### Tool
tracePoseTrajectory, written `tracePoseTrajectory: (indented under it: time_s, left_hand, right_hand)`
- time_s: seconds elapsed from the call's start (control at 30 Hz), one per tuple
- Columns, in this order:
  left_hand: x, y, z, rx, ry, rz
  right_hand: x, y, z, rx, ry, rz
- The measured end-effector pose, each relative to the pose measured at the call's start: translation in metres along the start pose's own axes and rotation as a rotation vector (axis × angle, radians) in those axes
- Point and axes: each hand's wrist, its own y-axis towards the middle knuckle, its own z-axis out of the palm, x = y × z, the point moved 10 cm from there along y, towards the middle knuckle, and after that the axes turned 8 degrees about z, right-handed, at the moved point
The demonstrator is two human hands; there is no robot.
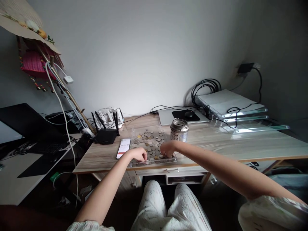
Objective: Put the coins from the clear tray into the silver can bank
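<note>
Many silver and a few yellowish coins (151, 149) lie spread in a shallow clear plastic tray (154, 163) on the wooden desk. Curled at the tray's front left is my left hand (141, 154), its fingertips pointing down to the coins; what it grips, if anything, is hidden. My right hand (167, 148) reaches into the tray's front right corner with fingers bent and closed down among the coins, and I cannot make out what they pinch. Just behind the right hand stands a round metal can (179, 131) with a slot in its lid.
Left of the tray lies a lit phone (123, 149), with a black router (106, 134) behind it. A closed laptop (166, 117) with a mouse (189, 114) sits at the back. Clear stacked shelves (231, 102) and loose cables occupy the right. An open laptop (26, 128) stands far left.
</note>
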Motion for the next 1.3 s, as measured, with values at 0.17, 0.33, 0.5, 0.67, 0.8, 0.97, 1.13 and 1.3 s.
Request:
tracePoseTrajectory:
  time_s: [0.17, 0.33, 0.5, 0.67, 0.8, 0.97, 1.13, 1.3]
  left_hand:
    - [0.002, -0.003, -0.018, -0.376, -0.476, 0.012]
    - [0.016, 0.003, -0.026, -0.938, -1.322, -0.007]
    - [-0.02, 0.047, 0.0, -0.698, -1.905, 0.107]
    - [-0.007, 0.044, -0.003, -0.922, -2.043, 0.216]
    - [-0.003, 0.046, 0.0, -0.911, -2.059, 0.21]
    - [-0.006, 0.048, -0.001, -0.91, -2.024, 0.208]
    - [-0.008, 0.045, -0.002, -0.911, -1.987, 0.207]
    - [-0.013, 0.046, 0.002, -0.809, -2.005, 0.214]
  right_hand:
    - [-0.009, -0.008, -0.007, -0.058, 0.146, 0.019]
    - [-0.028, -0.003, -0.041, -0.246, 0.334, 0.08]
    - [-0.014, -0.003, -0.089, -0.564, 0.367, 0.098]
    - [0.006, -0.015, -0.095, -0.739, 0.289, 0.079]
    - [0.007, -0.025, -0.091, -0.781, 0.33, 0.0]
    - [-0.003, -0.032, -0.092, -0.872, 0.399, -0.009]
    - [-0.002, -0.042, -0.097, -0.914, 0.444, 0.028]
    - [-0.03, -0.126, -0.132, -1.278, 0.393, 0.158]
